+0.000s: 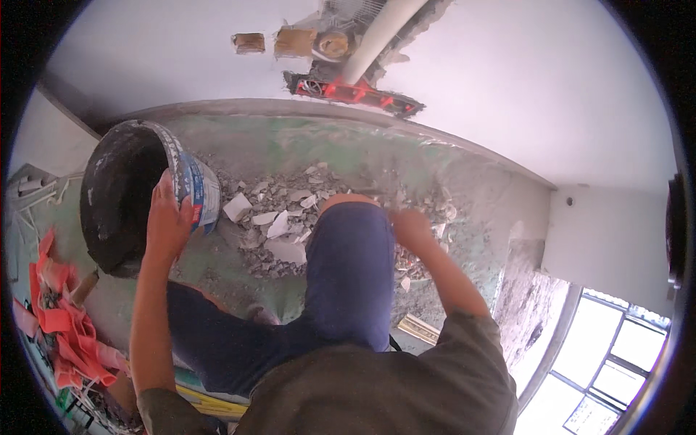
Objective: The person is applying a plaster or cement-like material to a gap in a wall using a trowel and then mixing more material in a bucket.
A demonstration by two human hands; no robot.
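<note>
My left hand is closed over the rim of a large plastic bucket, dark inside, with a blue and white outer wall. The bucket is tilted, its mouth turned to the left, and I see no load in the part of its inside that shows. Beside my raised knee, my right hand is low over the rubble and looks closed. Its fingertips and whatever they may hold are hidden. A heap of broken plaster and mortar rubble, with several pale chunks, lies between the bucket and my right hand, partly behind my knee.
Crumpled red sheeting lies among debris at the left. Ahead, the white wall has a broken-out recess with a pale pipe and a red-lit slot. Pale strips lie right of my leg; a window stands lower right.
</note>
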